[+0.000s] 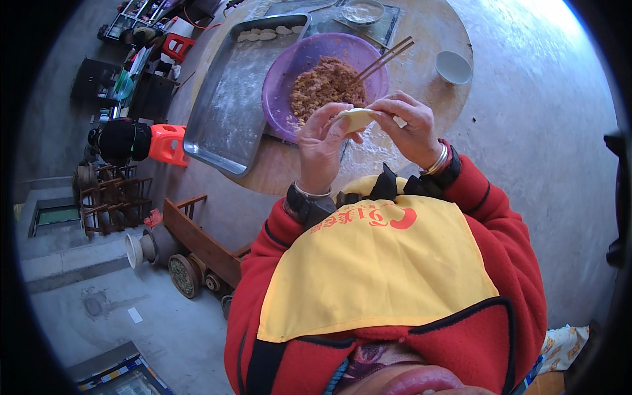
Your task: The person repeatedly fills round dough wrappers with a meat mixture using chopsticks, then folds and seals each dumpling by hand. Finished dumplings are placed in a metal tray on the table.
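Note:
A pale dough wrapper (357, 120), folded over, is held up between my two hands above the table. My left hand (320, 148) grips its left side between thumb and fingers. At its right end, the thumb and fingertips of my right hand (409, 126) pinch the edge. Whether filling lies inside cannot be seen. Just beyond my hands stands a purple plastic bowl (276, 94) of minced filling (328, 84) with yellow bits. A pair of wooden chopsticks (387, 59) leans in it. Left of the bowl is a floured metal tray (227, 103), with several shaped dumplings (266, 34) at its far end.
The round wooden table (444, 29) carries loose flour (370, 153). A white bowl (453, 67) stands near its right edge, and a bowl of flour (363, 11) at the back. Red stools (168, 144), a wooden bench (197, 237) and a person (140, 37) are off to the left.

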Available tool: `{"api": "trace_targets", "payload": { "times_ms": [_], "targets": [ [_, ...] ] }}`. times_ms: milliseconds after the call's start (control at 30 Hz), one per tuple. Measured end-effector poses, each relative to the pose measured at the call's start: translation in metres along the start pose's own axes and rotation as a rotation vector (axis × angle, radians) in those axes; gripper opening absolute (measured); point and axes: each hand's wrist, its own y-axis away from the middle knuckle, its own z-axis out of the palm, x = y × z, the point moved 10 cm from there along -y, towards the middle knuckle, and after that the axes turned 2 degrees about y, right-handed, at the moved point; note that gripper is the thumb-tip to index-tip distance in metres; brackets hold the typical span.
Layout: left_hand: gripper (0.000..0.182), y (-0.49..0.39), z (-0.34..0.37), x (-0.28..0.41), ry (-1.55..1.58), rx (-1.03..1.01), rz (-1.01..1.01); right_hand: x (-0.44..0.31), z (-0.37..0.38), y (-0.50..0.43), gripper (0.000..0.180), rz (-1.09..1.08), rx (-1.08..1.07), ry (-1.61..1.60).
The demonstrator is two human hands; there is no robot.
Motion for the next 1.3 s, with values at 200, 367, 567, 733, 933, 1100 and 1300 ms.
{"api": "trace_targets", "payload": {
  "times_ms": [200,367,567,733,933,1100,1300],
  "targets": [
    [0.016,-0.006,0.007,-0.016,-0.080,-0.058,-0.033,-0.007,-0.008,0.005,0.015,-0.066,-0.032,0.103],
    [0.017,-0.010,0.008,-0.036,-0.308,-0.018,-0.070,0.047,-0.001,0.017,0.019,0.265,-0.047,-0.214],
    [0.021,-0.011,0.007,-0.042,-0.246,0.022,-0.038,0.095,0.014,0.039,0.025,0.537,-0.123,-0.431],
    [0.021,-0.005,-0.003,-0.052,-0.061,0.073,-0.137,0.081,0.006,0.029,0.023,0.434,-0.115,-0.480],
    [0.021,-0.003,-0.002,-0.044,0.162,0.078,-0.058,0.062,-0.001,0.020,0.025,0.331,-0.039,-0.531],
    [0.022,-0.003,0.004,-0.041,0.177,0.033,-0.056,0.036,-0.012,0.010,0.022,0.079,-0.048,-0.266],
    [0.021,-0.005,-0.001,-0.041,0.033,0.061,-0.023,0.027,-0.021,0.008,0.018,-0.061,-0.010,-0.069]
  ]
}}
